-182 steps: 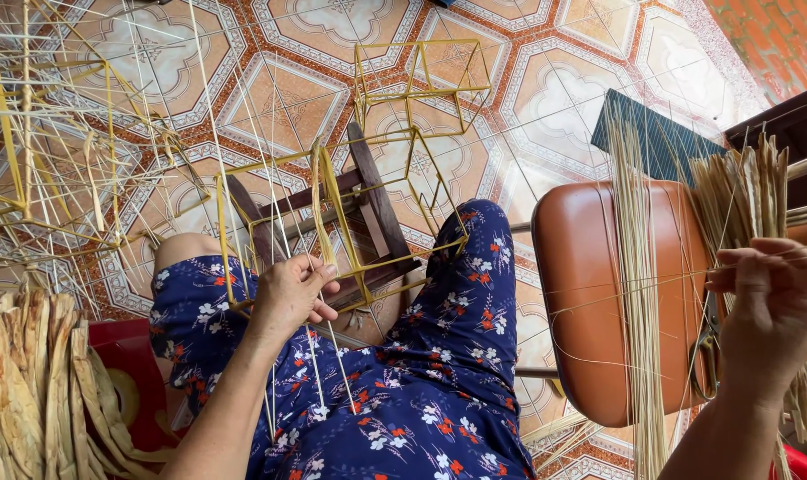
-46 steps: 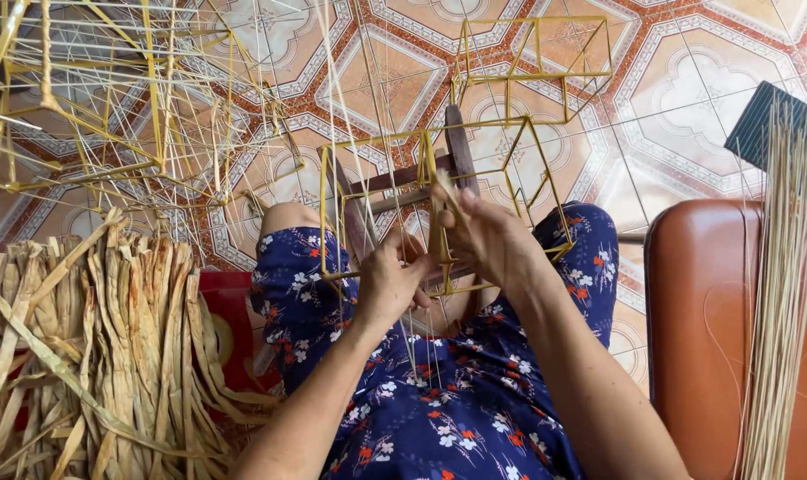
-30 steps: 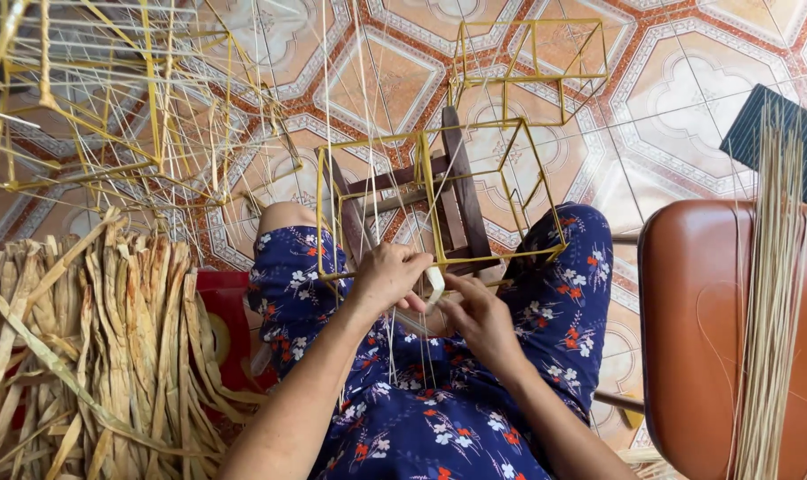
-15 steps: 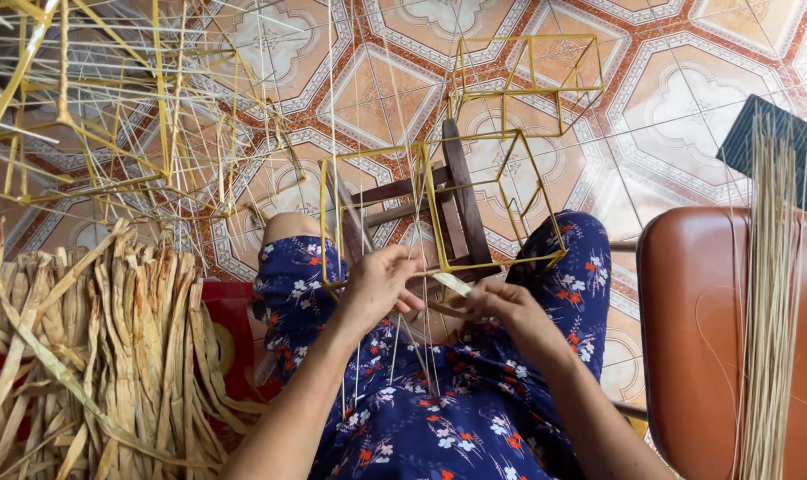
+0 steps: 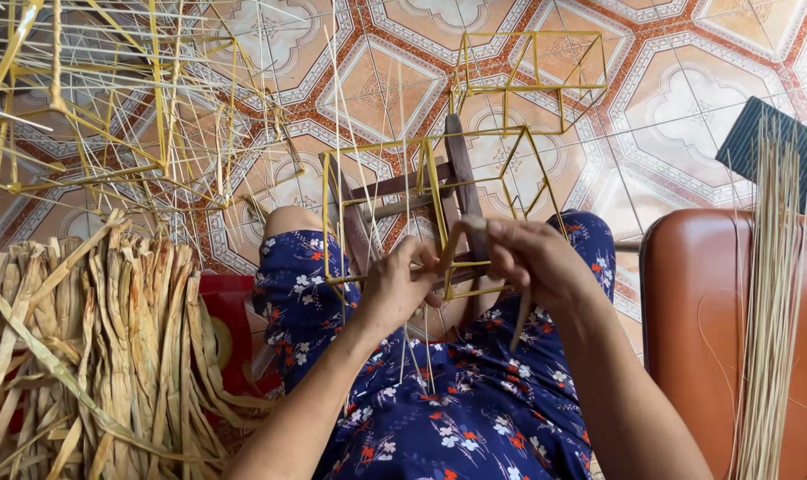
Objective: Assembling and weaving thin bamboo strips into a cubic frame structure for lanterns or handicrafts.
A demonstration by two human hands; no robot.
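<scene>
Over the lap of a person in a blue floral garment, 2 bare hands are meeting at a yellow stick frame [image 5: 439, 213]. The frame is an open, box-like lattice of thin yellow sticks, and it is resting against a small dark wooden stand [image 5: 457, 191] that is sitting between the knees on the patterned tile floor [image 5: 377, 89]. The left hand [image 5: 395, 289] is curling around the frame's lower edge, its grip clenched on a yellow stick. The right hand [image 5: 532, 258] is lying just beside it, fingers pinching a pale flat strip [image 5: 521, 320] whose free end is hanging down from the hand toward the lap. The 2 hands are nearly touching at the bottom of the frame.

Thin pale sticks are running up from the lap past the hands and beyond the frame. A second, smaller yellow frame [image 5: 532, 76] is lying on the floor beyond the first 1, well apart from the hands. To the person's left, a tangle of more yellow frames [image 5: 110, 116] is filling the upper corner, and below it a heap of dried leaf strips [image 5: 110, 347] is spreading over something red. To the right, a bundle of thin straight sticks [image 5: 768, 311] is leaning over a brown padded seat [image 5: 688, 311].
</scene>
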